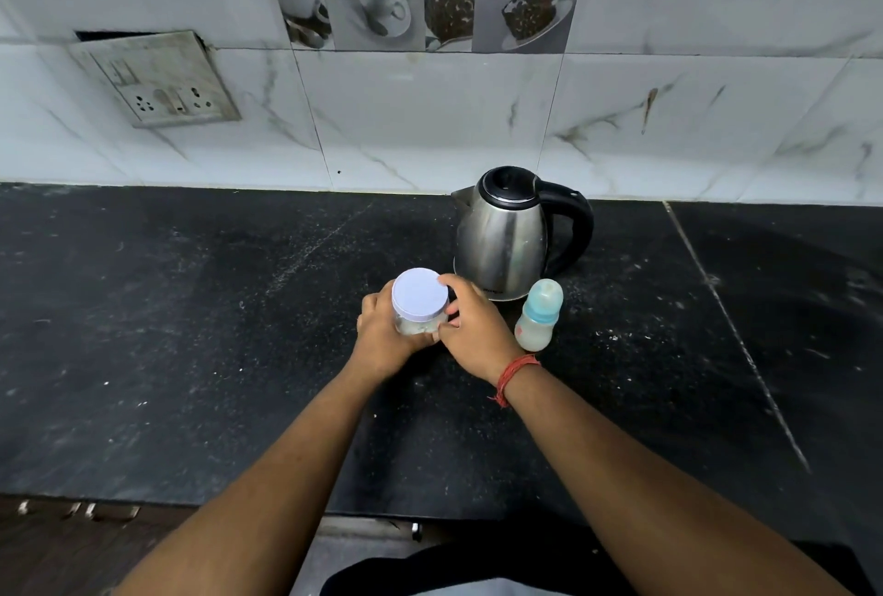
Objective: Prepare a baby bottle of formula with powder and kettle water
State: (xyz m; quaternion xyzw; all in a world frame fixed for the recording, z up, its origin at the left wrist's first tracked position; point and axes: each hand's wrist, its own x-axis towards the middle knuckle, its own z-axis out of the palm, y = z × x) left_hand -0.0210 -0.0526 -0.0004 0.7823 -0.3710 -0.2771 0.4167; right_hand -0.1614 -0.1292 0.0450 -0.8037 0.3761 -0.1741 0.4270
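Powder jar (416,316): left hand (382,337) wraps it; right hand (470,332) pinches lid (419,294).

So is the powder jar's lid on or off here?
On. The white lid sits flat over the jar, which both hands grip: left hand, right hand.

Kettle (501,232) stands at back of desk (167,332), close to wall. Just in front-right of kettle: baby bottle (539,320), narrow gap btwn. Just in front-left of kettle: jar (420,301) w/ both hands round it. Desk left of kettle bare & wide; right of kettle also bare.
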